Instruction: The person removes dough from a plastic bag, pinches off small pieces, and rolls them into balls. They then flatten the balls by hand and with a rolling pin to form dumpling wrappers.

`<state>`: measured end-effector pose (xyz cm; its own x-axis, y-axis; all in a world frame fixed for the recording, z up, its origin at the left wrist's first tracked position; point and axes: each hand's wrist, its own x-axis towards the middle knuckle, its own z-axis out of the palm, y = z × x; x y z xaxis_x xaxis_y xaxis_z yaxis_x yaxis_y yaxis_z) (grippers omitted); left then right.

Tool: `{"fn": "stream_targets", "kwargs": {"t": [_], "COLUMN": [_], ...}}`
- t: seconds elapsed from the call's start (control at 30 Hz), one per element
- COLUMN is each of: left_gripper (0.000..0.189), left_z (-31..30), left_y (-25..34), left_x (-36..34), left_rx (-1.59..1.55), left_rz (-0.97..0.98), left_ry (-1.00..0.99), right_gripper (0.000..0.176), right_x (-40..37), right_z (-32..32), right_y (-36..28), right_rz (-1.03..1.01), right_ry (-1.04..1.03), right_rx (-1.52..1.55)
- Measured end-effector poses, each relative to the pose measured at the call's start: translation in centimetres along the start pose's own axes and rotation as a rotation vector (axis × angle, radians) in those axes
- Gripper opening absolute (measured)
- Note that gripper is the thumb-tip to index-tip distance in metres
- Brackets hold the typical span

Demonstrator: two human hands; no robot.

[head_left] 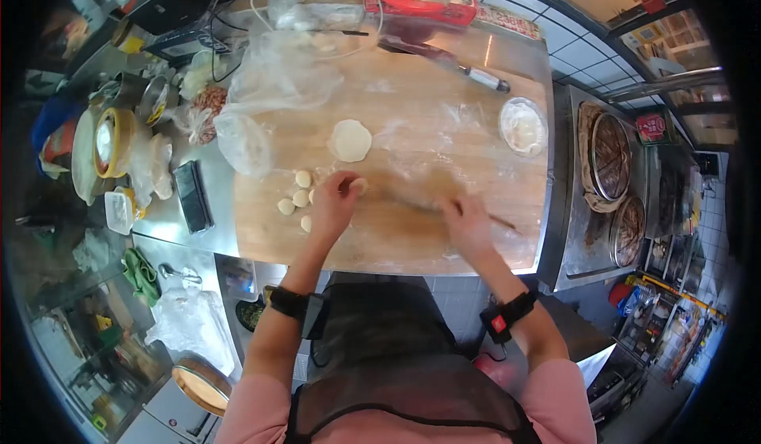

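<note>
My left hand [334, 200] pinches a small piece of dough [361, 185] at its fingertips, over the floured wooden board [444, 254]. Several small dough balls [300, 198] lie on the board beside and partly behind that hand. My right hand [468, 220] is closed around a thin rolling pin [502, 223], whose left part is smeared by motion. Beyond my left hand, a flat round dough wrapper [350, 140] rests on the wood. At the board's right side stands a bowl of white flour [523, 126].
A knife [483, 78] lies at the board's far edge, near a red box [420, 4]. Clear plastic bags [277, 79] cover the far left corner. Left of the board is a dark phone-like slab [193, 196]. Round steamers [610, 155] stand at the right.
</note>
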<state>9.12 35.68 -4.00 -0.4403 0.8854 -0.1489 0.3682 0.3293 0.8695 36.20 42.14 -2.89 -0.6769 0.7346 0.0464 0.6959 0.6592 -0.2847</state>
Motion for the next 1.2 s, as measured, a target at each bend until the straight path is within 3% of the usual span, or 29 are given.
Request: {"fn": "stream_targets", "kwargs": {"t": [0.13, 0.27, 0.33, 0.37, 0.5, 0.67, 0.73, 0.87, 0.93, 1.07, 1.13, 1.2], "left_gripper": [0.013, 0.013, 0.013, 0.013, 0.012, 0.011, 0.009, 0.008, 0.008, 0.009, 0.008, 0.008], "left_z": [2.4, 6.9, 8.0, 8.4, 8.3, 7.1, 7.0, 7.4, 7.6, 6.7, 6.4, 6.1], "left_y": [0.7, 2.6, 3.7, 3.6, 2.4, 3.7, 3.3, 4.0, 4.0, 4.7, 4.0, 3.0], "left_x": [0.2, -2.4, -3.9, -3.8, -1.6, -0.6, -1.0, -1.8, -0.7, 0.6, 0.1, -0.7], "left_rx": [-0.075, -0.029, 0.029, 0.029, 0.194, 0.274, 0.054, 0.172, 0.23, 0.283, 0.205, 0.116], "left_rz": [-0.021, -0.041, 0.17, 0.171, 0.278, 0.424, 0.146, 0.148, 0.226, 0.373, 0.285, 0.196], "left_ry": [-0.016, -0.178, -0.318, -0.33, -0.339, -0.53, -0.472, -0.472, -0.351, -0.523, -0.584, -0.563], "right_gripper": [0.047, 0.046, 0.049, 0.053, 0.063, 0.065, 0.067, 0.07, 0.072, 0.072, 0.071, 0.07], "right_x": [-2.3, -4.0, -2.1, -0.5, 5.3, 0.2, -2.3, 4.0, 6.9, 3.4, -1.6, -1.3], "right_z": [0.0, -1.4, -0.4, 0.2, 0.6, 0.8, 0.1, 1.0, 1.8, 1.1, 1.3, 1.2], "right_y": [-1.3, 1.2, 0.3, 0.0, 0.1, -0.9, -1.8, -1.1, -0.4, -1.4, -2.0, -2.1], "right_rz": [-0.175, -0.066, -0.001, 0.051, 0.112, 0.11, 0.203, 0.234, 0.221, 0.196, 0.182, 0.205], "right_ry": [-0.061, -0.072, -0.002, 0.072, 0.033, 0.04, -0.15, -0.063, 0.011, 0.032, -0.046, -0.059], "right_rx": [0.119, 0.131, 0.04, -0.053, -0.087, -0.111, -0.115, -0.15, -0.179, -0.116, -0.138, -0.152]}}
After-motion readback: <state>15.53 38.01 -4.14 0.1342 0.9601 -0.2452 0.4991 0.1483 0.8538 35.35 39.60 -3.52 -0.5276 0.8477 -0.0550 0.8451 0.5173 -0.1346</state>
